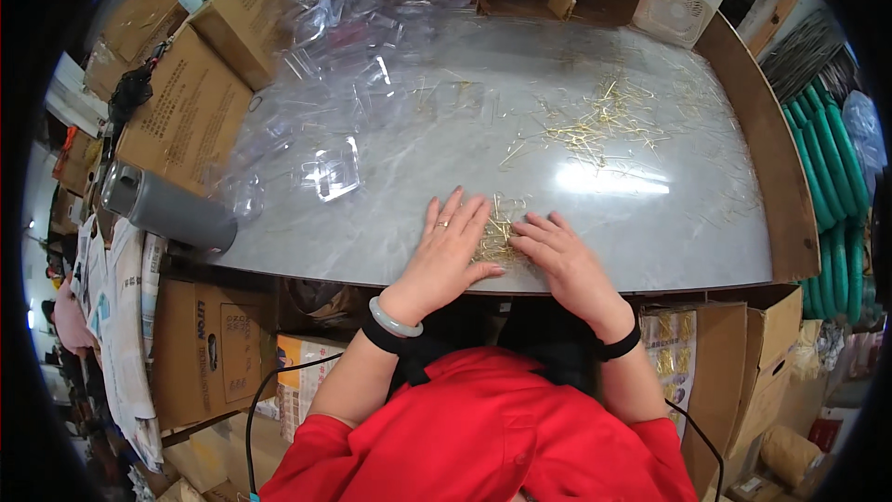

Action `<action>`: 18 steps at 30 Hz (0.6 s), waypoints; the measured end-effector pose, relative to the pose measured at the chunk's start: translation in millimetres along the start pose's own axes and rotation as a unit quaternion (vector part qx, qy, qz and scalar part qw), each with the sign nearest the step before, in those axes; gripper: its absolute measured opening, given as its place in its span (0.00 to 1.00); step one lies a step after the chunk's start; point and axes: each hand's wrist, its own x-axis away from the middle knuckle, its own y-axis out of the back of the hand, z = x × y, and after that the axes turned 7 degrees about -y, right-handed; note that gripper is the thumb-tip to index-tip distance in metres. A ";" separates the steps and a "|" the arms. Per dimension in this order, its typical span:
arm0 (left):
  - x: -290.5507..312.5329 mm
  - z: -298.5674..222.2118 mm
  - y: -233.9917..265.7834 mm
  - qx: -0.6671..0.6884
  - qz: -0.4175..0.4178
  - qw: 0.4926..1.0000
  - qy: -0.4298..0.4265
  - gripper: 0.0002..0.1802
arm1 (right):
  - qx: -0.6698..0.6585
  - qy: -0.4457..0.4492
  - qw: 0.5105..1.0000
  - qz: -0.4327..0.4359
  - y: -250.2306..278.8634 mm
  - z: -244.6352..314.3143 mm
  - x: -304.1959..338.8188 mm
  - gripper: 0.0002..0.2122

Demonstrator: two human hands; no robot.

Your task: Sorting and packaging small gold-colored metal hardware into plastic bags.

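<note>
Close to the table's front edge, a small heap of thin gold-coloured wire pieces (pixel 499 228) lies between my two hands. My left hand (pixel 451 244) rests flat beside the heap, fingers stretched forward and thumb out along its near side. On the other side, my right hand (pixel 560 258) lies with its fingers extended, their tips touching the wires. Both palms face down, so what is under them is hidden. Farther back and to the right, a larger loose pile of the same gold wires (pixel 604 123) is spread on the grey table (pixel 418 167).
Many clear plastic packages (pixel 348 65) cover the table's left and back. A dark grey bottle (pixel 177 212) lies at the left edge. Cardboard boxes (pixel 181 112) stand along the left, and a cardboard wall (pixel 767 144) borders the right. Green bundles (pixel 822 163) hang beyond it.
</note>
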 end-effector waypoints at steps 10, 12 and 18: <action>-3.1 1.3 6.8 0.078 0.042 0.996 -0.026 0.36 | 0.029 -0.071 0.995 -0.060 10.6 -1.1 -1.3 0.48; -3.5 -0.9 4.5 0.097 0.026 0.995 -0.028 0.36 | 0.016 -0.060 0.998 -0.010 12.9 -1.1 -6.8 0.44; 6.3 -16.9 2.5 0.095 -0.086 0.991 0.041 0.37 | 0.016 0.003 1.000 -0.003 -4.3 -19.6 2.8 0.34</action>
